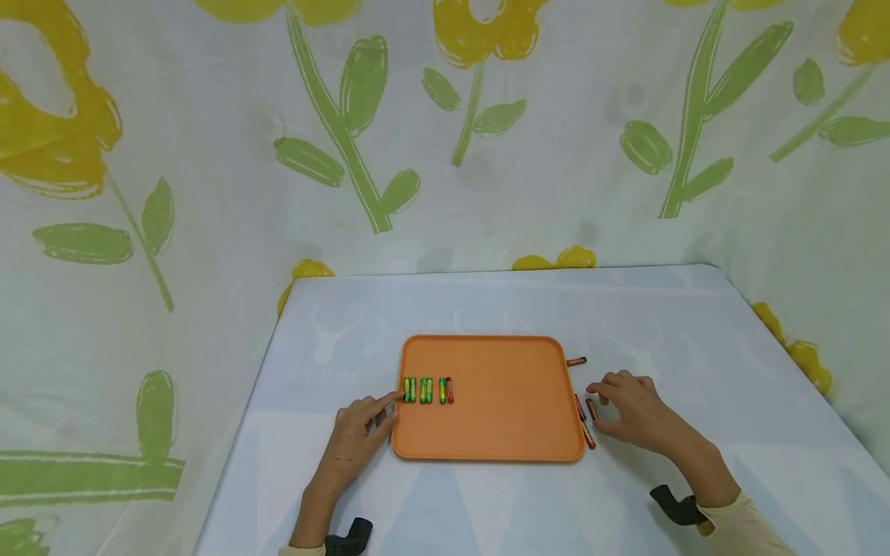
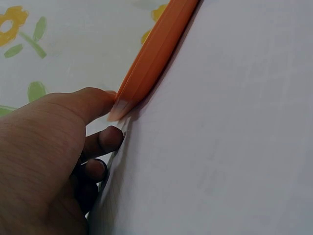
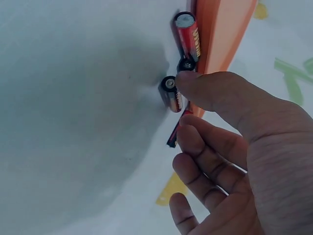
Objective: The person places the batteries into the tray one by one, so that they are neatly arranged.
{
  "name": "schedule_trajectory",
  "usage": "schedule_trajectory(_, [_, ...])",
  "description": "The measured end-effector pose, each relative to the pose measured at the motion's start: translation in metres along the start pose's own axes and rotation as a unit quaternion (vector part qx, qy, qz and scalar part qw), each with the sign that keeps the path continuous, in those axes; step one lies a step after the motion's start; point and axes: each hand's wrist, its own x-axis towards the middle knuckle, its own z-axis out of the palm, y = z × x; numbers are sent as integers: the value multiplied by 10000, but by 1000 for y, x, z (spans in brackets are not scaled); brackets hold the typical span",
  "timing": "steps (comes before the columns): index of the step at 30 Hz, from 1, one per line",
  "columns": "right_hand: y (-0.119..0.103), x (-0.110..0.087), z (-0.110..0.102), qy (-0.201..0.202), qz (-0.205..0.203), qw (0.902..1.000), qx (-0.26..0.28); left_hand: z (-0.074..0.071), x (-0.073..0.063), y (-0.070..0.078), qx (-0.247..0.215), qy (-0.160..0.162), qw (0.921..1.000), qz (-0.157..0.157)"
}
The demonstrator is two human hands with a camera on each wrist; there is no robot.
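Note:
An orange tray (image 1: 501,432) lies on the table. Along its left part, several green batteries (image 1: 426,390) stand in pairs, the last green one beside a red battery (image 1: 450,391). My left hand (image 1: 358,436) touches the tray's left rim with index finger and thumb. To the right of the tray, my right hand (image 1: 640,413) has thumb and index finger spread around a loose red-and-black battery (image 3: 172,95); contact is unclear. Two more red batteries (image 1: 588,434) (image 3: 190,41) lie end to end against the tray's right side. Farther up lies another red battery (image 1: 576,361).
The pale patterned table (image 1: 487,510) extends around the tray. A cloth with yellow flowers and green leaves (image 1: 556,170) hangs behind and at both sides. Black wrist mounts (image 1: 350,537) show at both wrists.

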Motion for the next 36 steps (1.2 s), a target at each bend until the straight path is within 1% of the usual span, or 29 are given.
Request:
schedule_trajectory(5, [2,-1,2,-227,32,9997,78,-1,1,2,-49,-60,10000,-46])
schedule_trajectory(8, [3,0,2,-385,5,9992,137,-2,1,3,-47,-80,10000,-27])
schedule_trajectory(10, [3,1,0,-415,-1,9990,143,-2,1,3,-26,-38,10000,38])
schedule_trajectory(15, [1,3,-4,-312,-13,9995,112,-1,2,3,-21,106,9996,252])
schedule_trajectory(17, [0,4,-5,-250,-22,9996,138,0,2,2,-12,116,9995,287])
schedule_trajectory(24, [-7,15,-6,68,-191,9994,263,0,0,0,49,95,9997,209])
schedule_trajectory(30, [-16,27,-3,96,-224,9991,359,0,0,0,12,211,9990,383])
schedule_trajectory(36, [-28,39,-1,118,-366,9982,470,-2,0,2,-3,89,9998,194])
